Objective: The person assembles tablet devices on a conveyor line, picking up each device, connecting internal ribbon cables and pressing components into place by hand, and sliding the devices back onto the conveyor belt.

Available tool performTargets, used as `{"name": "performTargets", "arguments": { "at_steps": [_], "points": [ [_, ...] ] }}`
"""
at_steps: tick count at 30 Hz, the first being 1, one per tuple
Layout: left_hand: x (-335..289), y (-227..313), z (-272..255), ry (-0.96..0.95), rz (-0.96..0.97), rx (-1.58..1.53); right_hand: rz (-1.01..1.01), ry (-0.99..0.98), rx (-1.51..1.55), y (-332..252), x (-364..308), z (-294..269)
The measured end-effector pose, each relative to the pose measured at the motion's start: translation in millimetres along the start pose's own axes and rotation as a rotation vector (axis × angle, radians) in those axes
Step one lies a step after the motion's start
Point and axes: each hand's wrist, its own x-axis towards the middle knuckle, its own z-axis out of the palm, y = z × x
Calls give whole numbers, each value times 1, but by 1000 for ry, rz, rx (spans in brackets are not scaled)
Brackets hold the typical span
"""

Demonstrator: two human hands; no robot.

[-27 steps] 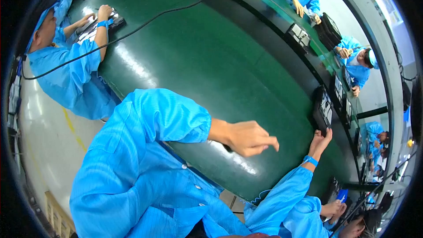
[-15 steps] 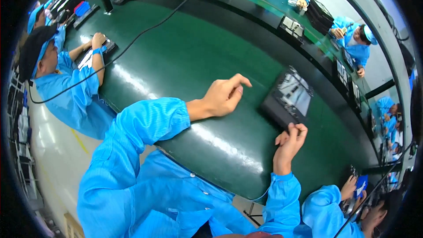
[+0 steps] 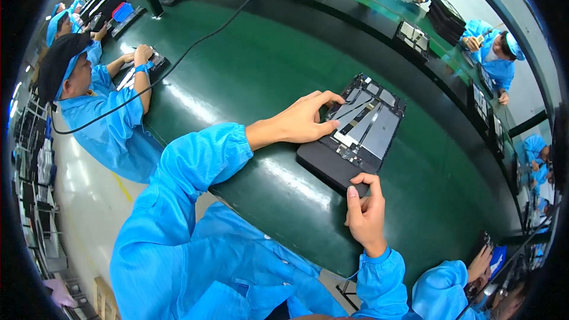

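In front of me a thick black tray (image 3: 329, 169) carries an opened tablet (image 3: 379, 133), whose silver plates, dark flat cables and circuit parts lie bare. Thumb and forefinger of my left hand (image 3: 293, 120) grip the tray's left side, their tips at the tablet's edge. At the near right corner, my right hand (image 3: 366, 216) pinches the tray between thumb and bent forefinger. The tray lies at a slant over the green tabletop; whether its underside fully touches the surface cannot be seen.
A black cable (image 3: 201, 41) crosses the view at upper left. Along the dark strip beyond the green table (image 3: 255, 65) stand several similar opened devices (image 3: 413, 38). One co-worker (image 3: 101, 101) handles a device at left; another's hand (image 3: 480, 264) is at lower right.
The tray with the tablet has come left and nearer, now sharp instead of blurred. My left hand, empty before, has taken hold of its left side; my right hand has kept its corner.
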Motion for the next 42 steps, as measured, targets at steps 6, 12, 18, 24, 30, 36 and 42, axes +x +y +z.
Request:
{"name": "performTargets", "arguments": {
  "at_steps": [6,12,18,24,30,36,42],
  "points": [
    [-14,-1,6,2,47,-57,-325,-166,-574,-17,4,-3],
    [-26,-16,4,43,111,-133,-516,44,-912,-33,17,23],
    [-24,-27,12,111,94,-118,-432,2,-1016,-26,36,27],
    [-1,-44,7,180,188,-6,-384,-87,-968,-23,53,19],
    [13,-60,-3,161,80,-3,-456,-134,-769,-21,54,23],
    [39,-59,-10,76,274,148,-459,-195,-805,-37,58,22],
    [61,-57,-8,-57,274,94,-482,-259,-749,-29,63,29]
  ]
}}
